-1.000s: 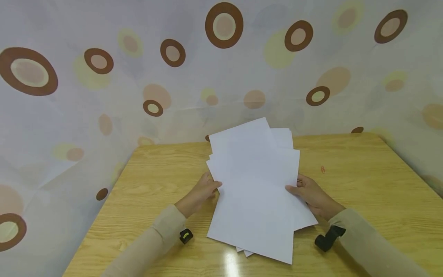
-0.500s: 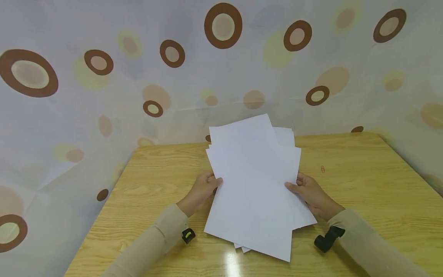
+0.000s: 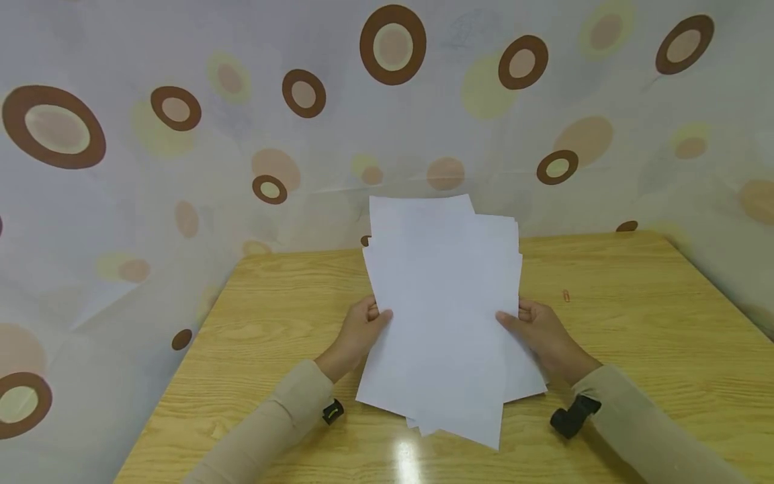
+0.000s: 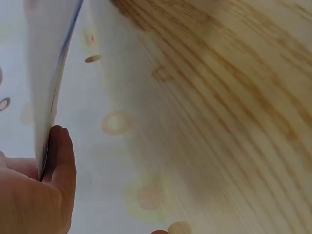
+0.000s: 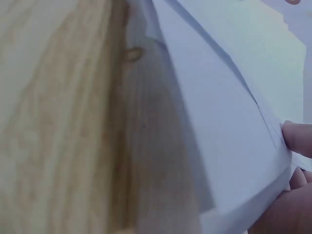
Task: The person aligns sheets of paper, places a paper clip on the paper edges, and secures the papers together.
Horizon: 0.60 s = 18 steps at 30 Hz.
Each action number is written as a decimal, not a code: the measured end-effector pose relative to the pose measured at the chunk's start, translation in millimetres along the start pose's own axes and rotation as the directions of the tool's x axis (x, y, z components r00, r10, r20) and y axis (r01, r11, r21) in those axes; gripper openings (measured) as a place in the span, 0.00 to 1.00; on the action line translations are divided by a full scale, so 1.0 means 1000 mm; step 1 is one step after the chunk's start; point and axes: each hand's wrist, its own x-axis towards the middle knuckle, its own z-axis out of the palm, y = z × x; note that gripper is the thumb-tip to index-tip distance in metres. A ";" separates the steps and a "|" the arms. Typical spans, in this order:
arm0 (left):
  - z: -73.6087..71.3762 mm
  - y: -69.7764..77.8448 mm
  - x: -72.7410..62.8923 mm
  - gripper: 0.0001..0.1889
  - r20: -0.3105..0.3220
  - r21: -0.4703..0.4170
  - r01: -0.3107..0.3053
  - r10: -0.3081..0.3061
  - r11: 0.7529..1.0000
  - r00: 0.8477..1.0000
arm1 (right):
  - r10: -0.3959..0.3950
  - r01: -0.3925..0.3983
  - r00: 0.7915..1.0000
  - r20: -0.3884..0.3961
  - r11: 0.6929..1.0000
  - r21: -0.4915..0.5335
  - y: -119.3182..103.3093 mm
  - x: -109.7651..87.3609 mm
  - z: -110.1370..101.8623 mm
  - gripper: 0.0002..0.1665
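Several white sheets of paper [image 3: 444, 302] overlap in a loose, uneven stack, their corners fanned out at top and bottom. My left hand [image 3: 357, 336] pinches the stack's left edge, thumb on the front and fingers behind. On the opposite edge my right hand [image 3: 544, 336] grips the sheets the same way. The left wrist view catches the paper [image 4: 48, 87] nearly edge-on between thumb and fingers of the left hand [image 4: 41, 195]. In the right wrist view the sheets [image 5: 209, 107] spread apart at their edges beside the right thumb and fingers [image 5: 292, 185].
A small red paper clip [image 3: 566, 296] lies on the wooden table [image 3: 635, 323] to the right of the stack. Behind and to the left hangs a pale sheet [image 3: 181, 255] patterned with brown circles and dots. Dark straps [image 3: 574, 415] sit at the wrists.
The sheets have shifted into closer alignment, with the rear ones turned straighter and their top edges higher. My left hand has moved slightly up and right; both hands keep their hold.
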 end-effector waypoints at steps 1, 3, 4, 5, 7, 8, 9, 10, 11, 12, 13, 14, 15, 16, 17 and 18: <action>0.000 0.001 -0.001 0.14 -0.004 0.001 -0.002 0.002 1.000 1.000 | -0.002 0.001 1.000 -0.013 0.999 -0.034 -0.001 0.000 -0.001 0.43; -0.001 0.004 -0.002 0.14 -0.010 -0.001 -0.008 0.008 1.000 1.000 | -0.010 0.007 0.999 -0.034 0.996 -0.085 -0.005 0.000 -0.002 0.42; -0.001 0.005 -0.002 0.14 -0.010 -0.011 -0.012 0.012 1.000 1.000 | -0.020 0.015 0.999 -0.043 0.993 -0.115 -0.007 0.000 -0.004 0.42; -0.001 0.007 -0.002 0.14 -0.012 -0.013 -0.023 0.023 1.000 1.000 | -0.041 0.034 0.998 -0.048 0.989 -0.143 -0.009 0.000 -0.005 0.41; -0.001 0.010 -0.002 0.15 -0.026 -0.022 -0.045 0.045 0.999 0.999 | -0.087 0.073 0.994 -0.066 0.979 -0.190 -0.014 0.000 -0.007 0.40; -0.001 0.012 -0.002 0.15 -0.038 -0.023 -0.056 0.055 0.998 0.998 | -0.109 0.093 0.991 -0.072 0.977 -0.194 -0.017 0.001 -0.007 0.38; -0.001 0.014 -0.002 0.15 -0.052 -0.020 -0.070 0.069 0.997 0.996 | -0.133 0.115 0.988 -0.078 0.972 -0.204 -0.019 0.001 -0.007 0.38; -0.001 0.016 -0.002 0.15 -0.067 -0.017 -0.084 0.083 0.996 0.994 | -0.158 0.137 0.984 -0.087 0.967 -0.214 -0.022 0.001 -0.007 0.37; -0.001 0.018 -0.001 0.15 -0.081 -0.011 -0.102 0.101 0.995 0.992 | -0.185 0.160 0.978 -0.094 0.961 -0.225 -0.024 0.001 -0.007 0.36; -0.001 0.020 -0.001 0.14 -0.094 -0.009 -0.114 0.113 0.993 0.989 | -0.207 0.178 0.973 -0.105 0.956 -0.235 -0.027 0.000 -0.007 0.35; -0.001 0.022 0.000 0.14 -0.108 -0.012 -0.125 0.123 0.992 0.987 | -0.228 0.196 0.967 -0.111 0.950 -0.242 -0.029 -0.001 -0.006 0.34; -0.001 0.024 0.000 0.14 -0.118 -0.010 -0.141 0.138 0.990 0.983 | -0.253 0.216 0.960 -0.119 0.942 -0.259 -0.032 -0.002 -0.006 0.33; -0.001 0.026 0.000 0.14 -0.127 -0.009 -0.159 0.156 0.987 0.980 | -0.279 0.235 0.952 -0.128 0.931 -0.279 -0.035 -0.003 -0.006 0.32; -0.001 0.029 0.001 0.14 -0.133 -0.003 -0.182 0.180 0.983 0.975 | -0.308 0.257 0.942 -0.136 0.918 -0.302 -0.038 -0.005 -0.006 0.31; -0.001 0.031 0.001 0.14 -0.141 -0.001 -0.208 0.206 0.978 0.968 | -0.335 0.279 0.931 -0.141 0.907 -0.315 -0.041 -0.006 -0.005 0.31; -0.001 0.033 0.002 0.14 -0.150 0.001 -0.231 0.229 0.973 0.962 | -0.365 0.304 0.920 -0.147 0.896 -0.323 -0.045 -0.007 -0.005 0.29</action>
